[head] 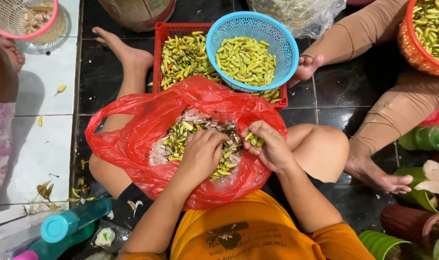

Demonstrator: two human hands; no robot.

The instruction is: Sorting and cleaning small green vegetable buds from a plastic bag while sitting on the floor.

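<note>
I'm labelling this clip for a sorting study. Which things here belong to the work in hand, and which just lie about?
In use:
left hand
right hand
red bag of chillies
blue basket
red crate

Lying about:
teal bottle
green bottle
pink basket

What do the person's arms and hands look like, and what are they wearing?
Both arms are bare from the elbow down, with no gloves, rings, watch or bracelets showing on the left hand or the right hand. The fingers are bare too. The person wears an orange short-sleeved cotton T-shirt with dark print on the chest.
</note>
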